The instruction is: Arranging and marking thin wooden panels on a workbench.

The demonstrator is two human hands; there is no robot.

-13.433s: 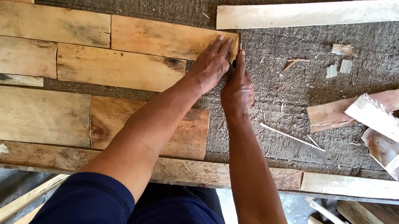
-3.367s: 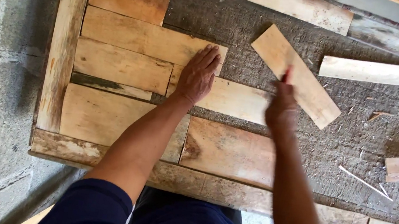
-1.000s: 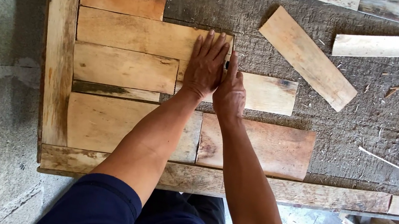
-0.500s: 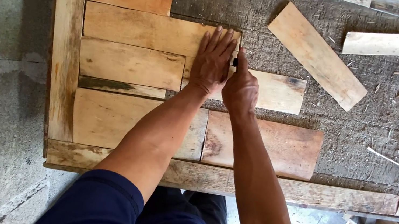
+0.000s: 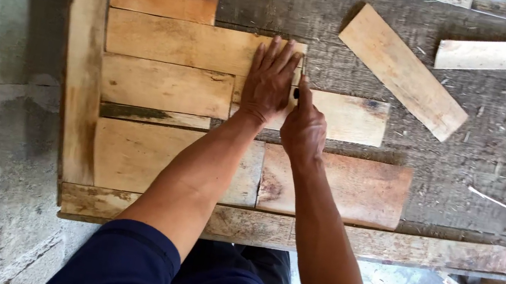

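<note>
My left hand (image 5: 269, 82) lies flat, fingers spread, on the right end of a long light wooden board (image 5: 180, 42) in the second row of a laid pattern. My right hand (image 5: 303, 126) is closed around a small dark pencil-like tool (image 5: 299, 81), its tip at the right end edge of that board. Under both hands lies a shorter board (image 5: 347, 118) in the third row. Below it sits a reddish board (image 5: 342, 189).
Boards lie in rows on a dark rough panel (image 5: 466, 193) framed by a wooden strip at the left (image 5: 73, 82) and front (image 5: 387, 245). A loose plank (image 5: 403, 70) lies diagonally at upper right. Offcuts and slats lie at the right. Concrete floor at the left.
The loose plank that my right hand touched a few seconds ago now lies alone. My right hand came back beside my left and holds the tool at the board's end.
</note>
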